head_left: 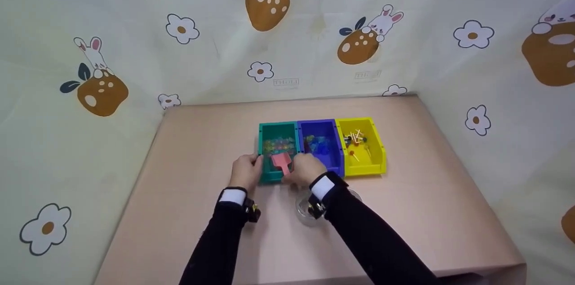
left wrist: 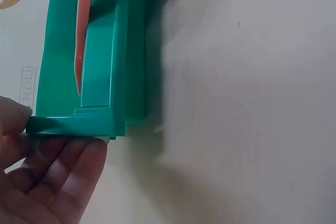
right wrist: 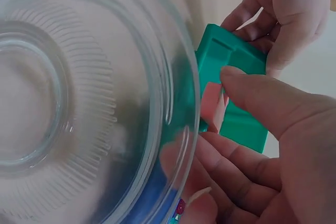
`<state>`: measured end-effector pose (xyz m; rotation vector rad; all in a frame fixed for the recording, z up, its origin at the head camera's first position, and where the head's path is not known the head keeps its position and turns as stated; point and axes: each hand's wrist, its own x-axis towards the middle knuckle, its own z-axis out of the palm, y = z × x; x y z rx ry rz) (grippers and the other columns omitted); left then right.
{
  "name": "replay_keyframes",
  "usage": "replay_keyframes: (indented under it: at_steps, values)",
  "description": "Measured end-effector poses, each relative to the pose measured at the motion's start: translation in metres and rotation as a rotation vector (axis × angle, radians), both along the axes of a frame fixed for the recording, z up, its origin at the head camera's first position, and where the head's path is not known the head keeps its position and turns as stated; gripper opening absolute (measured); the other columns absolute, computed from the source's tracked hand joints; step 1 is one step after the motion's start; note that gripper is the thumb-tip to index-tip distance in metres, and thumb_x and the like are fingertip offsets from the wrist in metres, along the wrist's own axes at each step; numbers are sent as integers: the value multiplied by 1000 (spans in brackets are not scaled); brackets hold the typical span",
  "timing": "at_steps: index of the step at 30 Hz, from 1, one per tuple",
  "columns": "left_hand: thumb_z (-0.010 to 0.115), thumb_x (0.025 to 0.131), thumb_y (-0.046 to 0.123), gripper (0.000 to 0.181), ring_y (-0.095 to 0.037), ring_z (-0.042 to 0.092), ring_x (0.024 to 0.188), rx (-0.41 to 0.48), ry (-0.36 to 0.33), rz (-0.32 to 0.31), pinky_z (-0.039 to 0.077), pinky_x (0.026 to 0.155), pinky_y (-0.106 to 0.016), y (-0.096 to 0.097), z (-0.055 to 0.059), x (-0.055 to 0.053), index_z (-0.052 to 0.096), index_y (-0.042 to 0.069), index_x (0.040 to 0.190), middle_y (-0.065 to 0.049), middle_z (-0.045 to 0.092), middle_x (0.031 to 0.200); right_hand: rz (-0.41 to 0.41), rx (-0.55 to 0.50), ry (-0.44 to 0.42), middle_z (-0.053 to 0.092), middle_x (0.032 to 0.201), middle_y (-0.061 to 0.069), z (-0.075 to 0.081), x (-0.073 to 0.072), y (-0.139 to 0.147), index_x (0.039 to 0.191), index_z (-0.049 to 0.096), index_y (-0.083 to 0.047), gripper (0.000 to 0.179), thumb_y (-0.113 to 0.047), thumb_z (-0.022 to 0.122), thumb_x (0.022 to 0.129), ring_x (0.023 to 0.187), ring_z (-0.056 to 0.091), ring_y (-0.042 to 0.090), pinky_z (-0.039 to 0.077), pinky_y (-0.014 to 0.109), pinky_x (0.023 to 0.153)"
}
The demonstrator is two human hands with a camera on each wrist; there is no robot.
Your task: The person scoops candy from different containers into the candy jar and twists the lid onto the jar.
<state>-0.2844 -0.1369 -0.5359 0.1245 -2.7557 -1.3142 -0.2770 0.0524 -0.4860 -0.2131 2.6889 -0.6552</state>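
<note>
Tan table (head_left: 202, 141), rabbit-print backdrop (head_left: 310, 46). Right hand (head_left: 306, 170) has its grip pinching the pink scoop (head_left: 281, 160) by the handle, over green bin's (head_left: 272, 178) near end; long axis points away, toward beads (head_left: 277, 145) beyond. Left hand (head_left: 245, 171), farther from scoop, pinches bin's left wall.

Bowl (head_left: 305, 217) crowds right hand (head_left: 307, 170); free table (head_left: 188, 154) left of left hand (head_left: 244, 171).
</note>
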Motion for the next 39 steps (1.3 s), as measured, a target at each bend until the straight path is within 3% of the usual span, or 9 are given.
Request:
replay_keyframes:
  at_steps: [6, 10, 15, 22, 29, 34, 39]
  values:
    - [58, 102, 23, 44, -16, 41, 58, 14, 3, -16, 33, 54, -28, -2, -1, -1, 45, 13, 61, 3, 39, 59, -22, 72, 155, 72, 84, 9, 14, 3, -1, 90, 72, -6, 18, -22, 78, 83, 67, 59, 20, 50, 33, 57]
    - [57, 103, 23, 46, -16, 41, 57, 8, -7, -15, 32, 53, -27, -3, 0, -1, 42, 14, 60, 4, 38, 58, -44, 104, 234, 68, 82, 9, 30, 2, 1, 89, 68, -6, 22, -26, 76, 84, 67, 58, 22, 49, 36, 58]
    - [58, 102, 22, 47, -16, 41, 57, 4, -11, -3, 31, 52, -28, -4, 1, 0, 42, 15, 59, 3, 38, 57, -3, 119, 307, 72, 83, 13, 39, 0, -2, 89, 69, -2, 30, -31, 79, 85, 71, 66, 25, 57, 41, 65]
    - [58, 102, 23, 47, -16, 40, 58, 21, -37, -12, 30, 52, -27, -3, 1, -1, 41, 15, 59, 3, 37, 58, -35, 100, 294, 74, 95, 19, 19, -11, -18, 98, 71, 1, 31, -22, 82, 80, 83, 71, 30, 61, 45, 71]
    - [57, 104, 24, 46, -16, 40, 58, 53, -79, -13, 31, 51, -28, -3, 2, -2, 43, 14, 61, 3, 35, 59, -75, 99, 314, 76, 97, 18, 2, -22, -32, 101, 72, 1, 28, -19, 80, 83, 87, 74, 32, 62, 46, 74]
    - [57, 103, 23, 46, -16, 41, 56, 62, -78, -19, 31, 51, -28, -3, 3, -2, 43, 14, 61, 3, 36, 59, -43, 148, 356, 75, 99, 19, -2, -29, -41, 105, 71, 3, 23, -14, 72, 90, 90, 74, 34, 63, 46, 78]
    - [56, 103, 23, 43, -16, 44, 59, 42, -65, -42, 35, 53, -28, -6, 3, -4, 46, 14, 62, 3, 41, 61, -34, 220, 301, 75, 104, 17, 2, -42, -52, 109, 72, -1, 20, -14, 65, 96, 95, 74, 31, 63, 45, 80]
